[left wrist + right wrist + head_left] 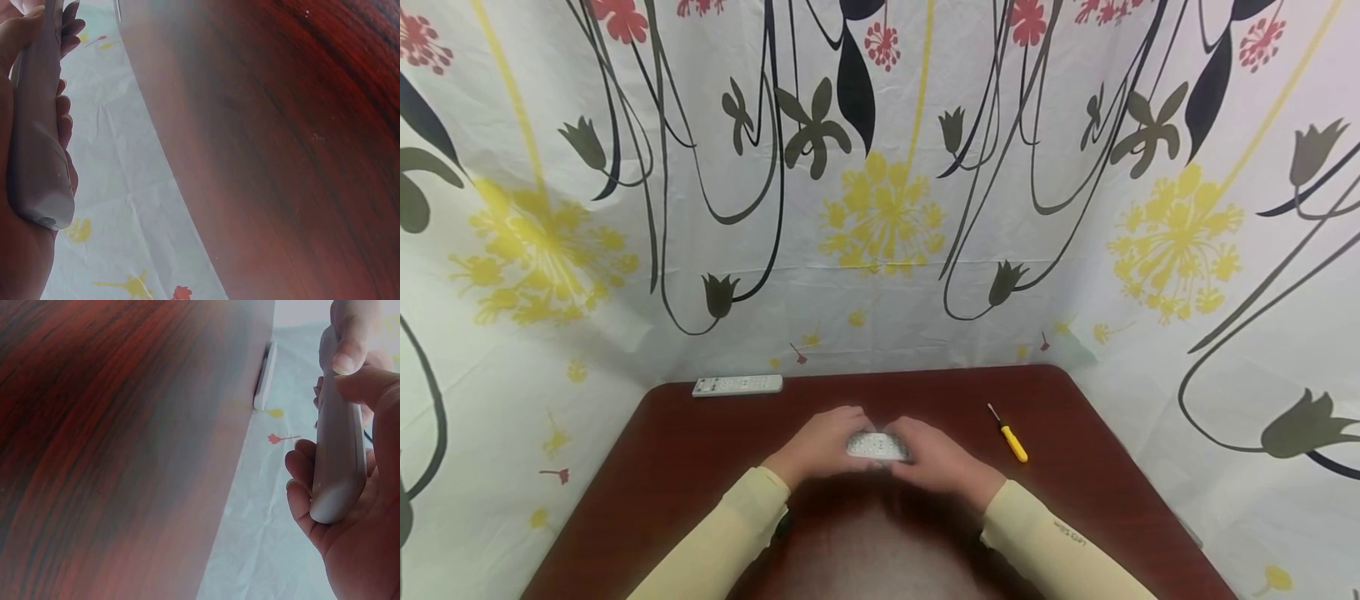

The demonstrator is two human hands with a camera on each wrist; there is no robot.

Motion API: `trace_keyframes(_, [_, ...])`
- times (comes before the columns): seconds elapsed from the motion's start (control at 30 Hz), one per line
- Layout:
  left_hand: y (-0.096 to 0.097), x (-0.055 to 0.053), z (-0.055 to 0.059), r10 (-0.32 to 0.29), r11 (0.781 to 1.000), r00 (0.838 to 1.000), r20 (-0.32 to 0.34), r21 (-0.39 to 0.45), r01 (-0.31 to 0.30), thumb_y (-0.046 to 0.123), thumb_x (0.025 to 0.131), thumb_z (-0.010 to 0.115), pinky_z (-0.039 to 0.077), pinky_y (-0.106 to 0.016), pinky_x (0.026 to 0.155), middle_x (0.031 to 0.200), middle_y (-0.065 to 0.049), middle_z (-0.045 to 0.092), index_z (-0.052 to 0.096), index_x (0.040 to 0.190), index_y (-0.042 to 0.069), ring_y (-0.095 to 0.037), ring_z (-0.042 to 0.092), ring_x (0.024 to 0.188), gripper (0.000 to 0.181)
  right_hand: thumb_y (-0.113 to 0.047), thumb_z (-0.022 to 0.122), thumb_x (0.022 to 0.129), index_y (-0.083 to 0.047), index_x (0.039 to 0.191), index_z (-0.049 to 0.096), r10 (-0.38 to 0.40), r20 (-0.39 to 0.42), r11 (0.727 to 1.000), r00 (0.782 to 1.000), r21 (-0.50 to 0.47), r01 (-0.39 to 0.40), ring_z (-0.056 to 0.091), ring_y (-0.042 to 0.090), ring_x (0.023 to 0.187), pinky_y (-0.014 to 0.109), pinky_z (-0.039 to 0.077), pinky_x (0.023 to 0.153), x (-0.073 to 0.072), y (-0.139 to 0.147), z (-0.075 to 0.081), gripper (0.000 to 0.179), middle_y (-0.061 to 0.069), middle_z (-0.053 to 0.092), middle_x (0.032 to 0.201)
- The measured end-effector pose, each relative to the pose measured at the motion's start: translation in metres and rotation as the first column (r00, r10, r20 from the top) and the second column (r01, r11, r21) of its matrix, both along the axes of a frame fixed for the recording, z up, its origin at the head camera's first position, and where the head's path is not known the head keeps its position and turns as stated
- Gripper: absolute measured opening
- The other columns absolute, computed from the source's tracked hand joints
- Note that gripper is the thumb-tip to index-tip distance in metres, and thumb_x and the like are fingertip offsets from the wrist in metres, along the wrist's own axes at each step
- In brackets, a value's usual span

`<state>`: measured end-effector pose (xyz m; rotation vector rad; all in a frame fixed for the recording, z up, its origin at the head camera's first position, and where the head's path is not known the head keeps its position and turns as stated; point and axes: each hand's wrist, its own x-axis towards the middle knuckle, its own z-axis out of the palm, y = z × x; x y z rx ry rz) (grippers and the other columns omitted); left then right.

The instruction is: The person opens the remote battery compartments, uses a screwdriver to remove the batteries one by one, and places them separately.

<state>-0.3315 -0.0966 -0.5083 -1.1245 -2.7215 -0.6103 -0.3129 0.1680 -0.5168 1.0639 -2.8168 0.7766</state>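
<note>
Both hands hold a white remote control lengthwise between them over the table, its button side up in the head view. My left hand grips one end, fingers curled beneath and thumb along the near side. At the other end, my right hand wraps it the same way. In the left wrist view the smooth rounded end of the remote lies against the palm. The right wrist view has both thumbs close together on the remote, with fingers showing past its far side.
A second white remote lies at the table's back left edge. To the right of the hands lies a yellow-handled screwdriver. The dark red wooden table is bordered by a flower-printed white curtain.
</note>
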Motion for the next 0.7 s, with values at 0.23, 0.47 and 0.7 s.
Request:
trace_keyframes(0.23, [-0.0001,0.0018,0.0006,0.002,1.0,1.0,-0.016,-0.025,-0.003,0.067,0.092,0.082,0.054,-0.028,0.086,0.108,0.017,0.063,0.075,0.115,0.03,-0.005,0.058,0.096,0.044,-0.046,0.078,0.102,-0.023,0.138,0.066,0.0,-0.007,0.999,1.0,0.034,0.0,0.06,0.009,0.102,0.034,0.056,0.091,-0.0004,0.0014,0.0011,0.045,-0.01,0.066,0.119])
trace_keyframes(0.47, [-0.0003,0.002,-0.0002,-0.012,0.999,0.999,-0.037,-0.045,0.011,0.061,0.094,0.083,0.054,-0.029,0.086,0.109,0.016,0.063,0.075,0.118,0.029,-0.006,0.058,0.096,0.04,-0.046,0.075,0.106,-0.02,0.137,0.067,0.022,-0.041,0.999,0.999,0.038,-0.021,0.06,0.009,0.1,0.035,0.056,0.089,0.0001,0.0021,0.0021,0.042,-0.009,0.066,0.118])
trace_keyframes(0.7, [-0.0018,0.0003,-0.0017,-0.024,0.999,1.0,-0.017,-0.047,0.023,0.051,0.093,0.087,0.054,-0.03,0.088,0.112,0.017,0.063,0.074,0.123,0.032,-0.006,0.058,0.098,0.038,-0.045,0.073,0.107,-0.021,0.138,0.067,0.045,-0.053,0.998,0.998,0.037,-0.043,0.061,0.009,0.103,0.036,0.056,0.09,-0.0006,0.003,0.0051,0.039,-0.009,0.067,0.12])
